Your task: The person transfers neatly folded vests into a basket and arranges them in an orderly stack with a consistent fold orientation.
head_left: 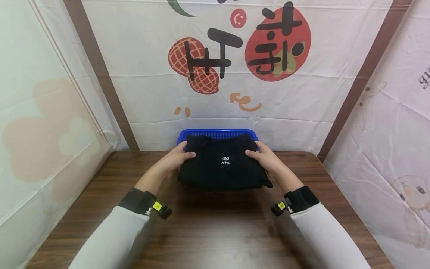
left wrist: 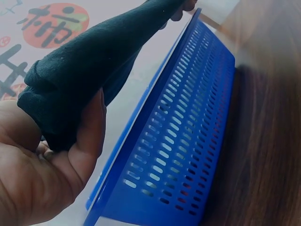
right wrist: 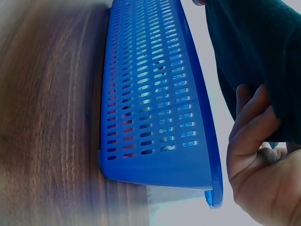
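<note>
A folded black garment [head_left: 221, 168] with a small white print on its upper face is held up between both hands. My left hand [head_left: 176, 158] grips its left edge, thumb on top and fingers beneath. At the opposite edge my right hand [head_left: 267, 158] pinches it the same way. Behind and below the cloth is a blue plastic basket [head_left: 218, 131] with slotted walls. Both wrist views put the garment [left wrist: 94, 61] above the level of the basket's rim [right wrist: 207, 127]. Most of the basket is hidden by the cloth in the head view.
The basket stands on a brown wood-grain table [head_left: 221, 231], close to the back curtain [head_left: 147, 101] with its printed fruit and lettering. More white curtains hang at the left [head_left: 50, 149] and right. Reddish and pale patches show through the basket's slots.
</note>
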Tool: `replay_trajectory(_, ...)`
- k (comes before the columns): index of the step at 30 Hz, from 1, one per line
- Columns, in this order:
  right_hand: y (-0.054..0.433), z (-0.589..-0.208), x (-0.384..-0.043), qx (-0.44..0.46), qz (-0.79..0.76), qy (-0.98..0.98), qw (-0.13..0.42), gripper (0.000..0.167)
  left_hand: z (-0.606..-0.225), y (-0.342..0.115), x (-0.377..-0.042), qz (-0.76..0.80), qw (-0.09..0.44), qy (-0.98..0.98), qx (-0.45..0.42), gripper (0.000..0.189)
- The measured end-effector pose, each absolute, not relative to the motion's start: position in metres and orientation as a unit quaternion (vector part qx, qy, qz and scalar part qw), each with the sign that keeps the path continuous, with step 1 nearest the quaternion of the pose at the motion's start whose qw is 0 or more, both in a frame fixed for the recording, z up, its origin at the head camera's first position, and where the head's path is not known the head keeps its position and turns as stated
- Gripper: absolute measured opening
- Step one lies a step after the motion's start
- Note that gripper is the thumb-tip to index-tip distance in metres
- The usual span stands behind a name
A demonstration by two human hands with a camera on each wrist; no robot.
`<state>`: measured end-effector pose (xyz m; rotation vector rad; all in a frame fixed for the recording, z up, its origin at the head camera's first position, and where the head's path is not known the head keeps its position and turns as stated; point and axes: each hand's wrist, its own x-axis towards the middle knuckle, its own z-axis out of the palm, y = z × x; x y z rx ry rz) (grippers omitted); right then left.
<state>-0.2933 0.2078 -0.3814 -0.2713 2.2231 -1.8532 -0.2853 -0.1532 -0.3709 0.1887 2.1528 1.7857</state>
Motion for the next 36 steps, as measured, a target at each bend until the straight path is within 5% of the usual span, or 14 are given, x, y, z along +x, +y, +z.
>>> replay_trajectory(11,0.208,-0.379,-0.311,-0.103,-0.575,0.807,0.087,0.06,-0.371,-0.153,-0.299,0.649,0.181,0.737,0.054,0.059)
replay_trajectory(36,0.201,-0.381,-0.342,-0.072,-0.607,0.787,0.088,0.048,-0.374,-0.154,-0.336,0.649,0.175,0.738,0.061,0.059)
